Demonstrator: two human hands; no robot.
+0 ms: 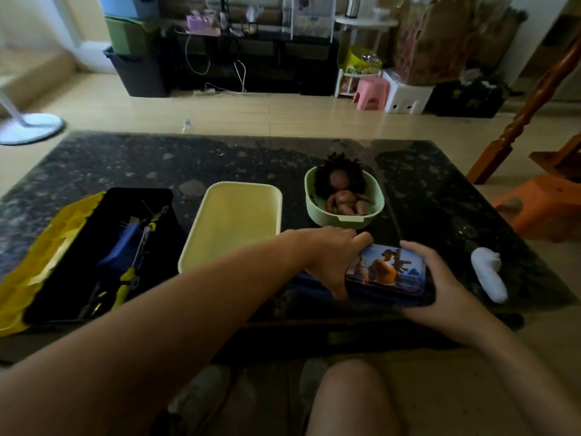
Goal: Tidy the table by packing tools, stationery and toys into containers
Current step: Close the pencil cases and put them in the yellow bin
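A blue pencil case (388, 273) with a cartoon picture on its lid lies near the front edge of the dark stone table (125, 165). My left hand (330, 256) grips its left end, fingers curled over the far edge. My right hand (437, 278) holds its right end. A brown doll (342, 193) with black curly hair lies in a green tub (374, 215) behind the case. A pale yellow tray (235, 221) stands empty in the middle. At the left, a black toolbox (103, 256) with a yellow lid holds pliers and other tools.
A white object (489, 275) lies on the table to the right of my right hand. An orange stool (540, 209) and a wooden post (534, 99) stand off the table's right side. A fan base (28, 127) sits on the floor at far left.
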